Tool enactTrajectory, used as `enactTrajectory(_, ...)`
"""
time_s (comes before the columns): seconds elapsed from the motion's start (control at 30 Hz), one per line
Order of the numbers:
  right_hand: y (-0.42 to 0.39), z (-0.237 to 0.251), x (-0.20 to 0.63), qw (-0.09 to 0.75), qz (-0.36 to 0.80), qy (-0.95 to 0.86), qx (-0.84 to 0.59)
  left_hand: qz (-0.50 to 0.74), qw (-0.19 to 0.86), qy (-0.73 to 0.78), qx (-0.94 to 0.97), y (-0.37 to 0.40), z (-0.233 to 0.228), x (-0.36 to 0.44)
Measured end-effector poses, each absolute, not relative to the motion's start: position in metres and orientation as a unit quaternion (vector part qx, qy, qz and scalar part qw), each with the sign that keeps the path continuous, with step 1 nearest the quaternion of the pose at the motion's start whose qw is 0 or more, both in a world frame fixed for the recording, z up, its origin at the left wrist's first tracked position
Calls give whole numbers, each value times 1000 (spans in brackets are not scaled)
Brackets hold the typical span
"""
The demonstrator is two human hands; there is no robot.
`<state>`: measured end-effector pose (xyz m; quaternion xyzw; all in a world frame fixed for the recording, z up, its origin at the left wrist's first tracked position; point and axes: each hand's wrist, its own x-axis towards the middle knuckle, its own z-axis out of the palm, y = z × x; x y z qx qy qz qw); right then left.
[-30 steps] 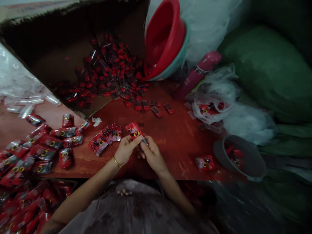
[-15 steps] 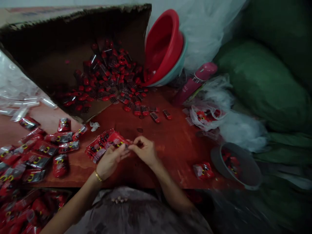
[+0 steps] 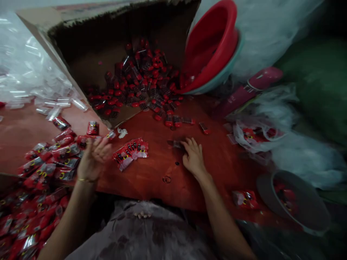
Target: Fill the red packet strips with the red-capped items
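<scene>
Head view: left hand (image 3: 93, 159) at left centre of frame, raised a little above the table (image 3: 151, 173), fingers spread and loose, blurred, holding nothing. It sits over the right edge of a heap of filled red packets (image 3: 48, 159) running down the left side to the lower left corner. Just right of it, a small stack of flat red packets (image 3: 131, 151) lies on the table, apart from the hand.

Right hand (image 3: 193, 157) at centre, palm down on the table, fingers stretched forward. Fingertips touch a small dark item (image 3: 176, 143); whether they pinch it cannot be told.

Upper centre: tipped cardboard box (image 3: 89, 47) spilling small red-capped pieces (image 3: 143, 83) onto the table. Upper right: red bowl (image 3: 214, 43) nested in a teal one, leaning on its side. Upper left: pile of clear plastic sleeves (image 3: 29, 72). Right: pink bottle (image 3: 252, 88), plastic bag with red packets (image 3: 255, 133). Lower right: grey bowl (image 3: 298, 209), one loose red packet (image 3: 245, 198) beside it.
</scene>
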<state>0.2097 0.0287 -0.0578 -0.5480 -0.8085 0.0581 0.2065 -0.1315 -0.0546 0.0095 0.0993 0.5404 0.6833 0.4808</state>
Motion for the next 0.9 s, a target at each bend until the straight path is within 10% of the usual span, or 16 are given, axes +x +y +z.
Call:
enactTrajectory(0.2,-12,-52,185,297,32,-787,-540,335,199,655,647,-18,-24,-62)
enactTrajectory(0.43,-31,-34,154,381,114,-775,-492,218,88,664,710,-16,-40,-57)
enactTrajectory(0.9,-15,-28,100,489,510,-548,-447,507,469,573,440,-23,-6,-24)
